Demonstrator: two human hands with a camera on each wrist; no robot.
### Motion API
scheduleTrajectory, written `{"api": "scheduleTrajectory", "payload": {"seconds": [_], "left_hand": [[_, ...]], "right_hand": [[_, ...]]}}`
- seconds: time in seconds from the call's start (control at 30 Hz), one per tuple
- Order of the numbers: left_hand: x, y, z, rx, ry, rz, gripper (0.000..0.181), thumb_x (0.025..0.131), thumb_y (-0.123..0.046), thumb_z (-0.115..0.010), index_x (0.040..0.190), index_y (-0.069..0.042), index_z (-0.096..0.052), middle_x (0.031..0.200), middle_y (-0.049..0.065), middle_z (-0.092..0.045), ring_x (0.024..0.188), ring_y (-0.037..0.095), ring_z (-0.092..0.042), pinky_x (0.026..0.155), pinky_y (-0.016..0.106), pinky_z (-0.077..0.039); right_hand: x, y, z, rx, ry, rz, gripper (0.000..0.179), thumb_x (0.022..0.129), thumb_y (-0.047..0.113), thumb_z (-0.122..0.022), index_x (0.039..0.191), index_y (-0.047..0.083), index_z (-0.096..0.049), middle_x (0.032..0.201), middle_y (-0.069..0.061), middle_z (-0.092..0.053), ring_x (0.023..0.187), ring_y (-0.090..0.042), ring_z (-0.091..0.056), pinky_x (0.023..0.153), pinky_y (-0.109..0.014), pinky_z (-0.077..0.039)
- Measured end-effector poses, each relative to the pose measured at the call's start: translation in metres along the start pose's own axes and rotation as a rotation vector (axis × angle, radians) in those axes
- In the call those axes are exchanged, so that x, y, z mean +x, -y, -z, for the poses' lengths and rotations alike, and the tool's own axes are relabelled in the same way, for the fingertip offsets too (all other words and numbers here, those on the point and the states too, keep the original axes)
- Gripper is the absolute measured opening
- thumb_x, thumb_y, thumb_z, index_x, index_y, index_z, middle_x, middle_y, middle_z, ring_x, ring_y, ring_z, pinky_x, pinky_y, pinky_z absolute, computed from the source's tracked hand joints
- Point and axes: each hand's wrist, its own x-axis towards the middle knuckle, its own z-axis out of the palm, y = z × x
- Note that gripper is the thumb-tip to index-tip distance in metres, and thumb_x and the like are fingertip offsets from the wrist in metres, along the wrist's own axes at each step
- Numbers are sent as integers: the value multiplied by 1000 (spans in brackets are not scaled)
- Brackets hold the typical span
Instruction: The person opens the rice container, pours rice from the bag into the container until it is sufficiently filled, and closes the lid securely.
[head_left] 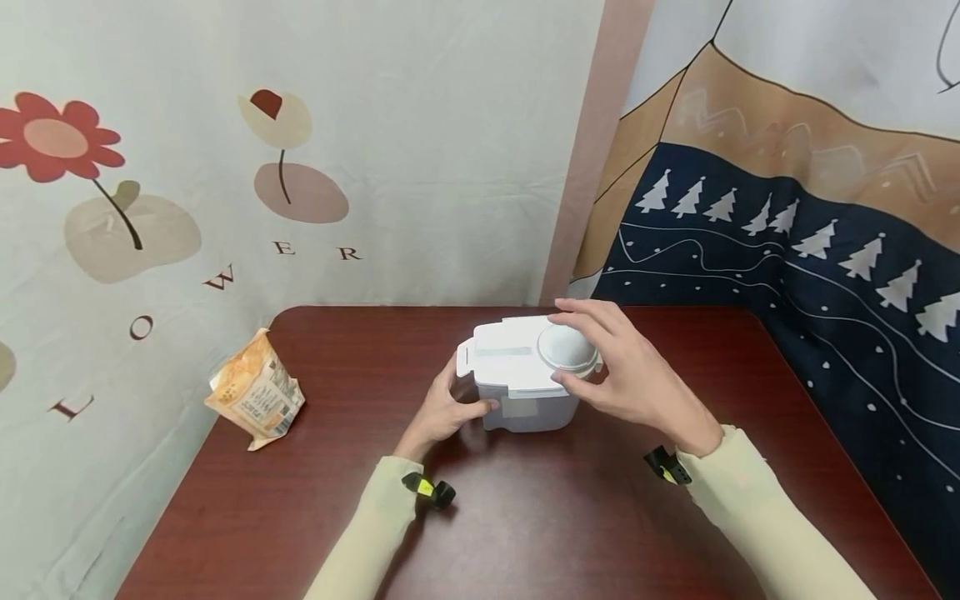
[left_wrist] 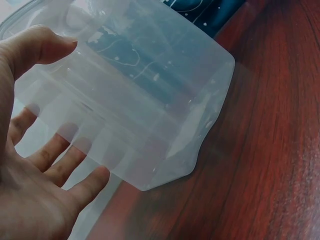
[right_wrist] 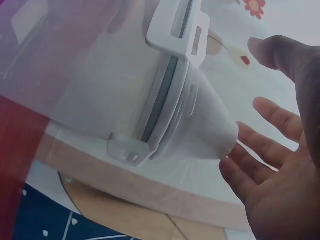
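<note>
A translucent plastic storage container [head_left: 528,414] with a white clip-on lid [head_left: 498,367] is at the middle of the table. On the lid's right side sits a round cup-shaped cap [head_left: 567,347]. My left hand [head_left: 441,414] grips the container's left end, thumb at the front and fingers round the back; in the left wrist view the fingers show through the clear wall [left_wrist: 150,75]. My right hand [head_left: 630,367] is spread around the cap. In the right wrist view its fingers are straight beside the cap [right_wrist: 212,127], with the thumb apart from it.
An orange and white snack bag [head_left: 258,392] stands at the left edge of the dark red-brown table [head_left: 525,517]. Behind the table hangs a pale flower-print curtain [head_left: 450,150]; a navy cloth with white trees [head_left: 750,258] hangs on the right.
</note>
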Motion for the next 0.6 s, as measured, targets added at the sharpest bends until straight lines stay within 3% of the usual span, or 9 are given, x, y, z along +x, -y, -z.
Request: {"api": "scheduleTrajectory", "payload": {"seconds": [0.37, 0.6], "left_hand": [[0, 0, -1, -1, -2, 13, 93, 77, 3, -81, 155, -23, -38, 150, 8, -51, 134, 34, -56, 114, 55, -44], [0, 4, 0, 24, -1, 12, 93, 79, 1, -81, 156, -25, -37, 151, 7, -50, 135, 34, -54, 115, 57, -43]], "right_hand": [[1, 17, -7, -129, 60, 177, 69, 82, 28, -85, 143, 15, -56, 152, -7, -53, 141, -24, -45, 106, -41, -54], [-1, 22, -15, -178, 83, 233, 67, 83, 28, -84, 142, 14, -57, 150, -6, -54, 139, -25, -47, 104, -41, -55]]}}
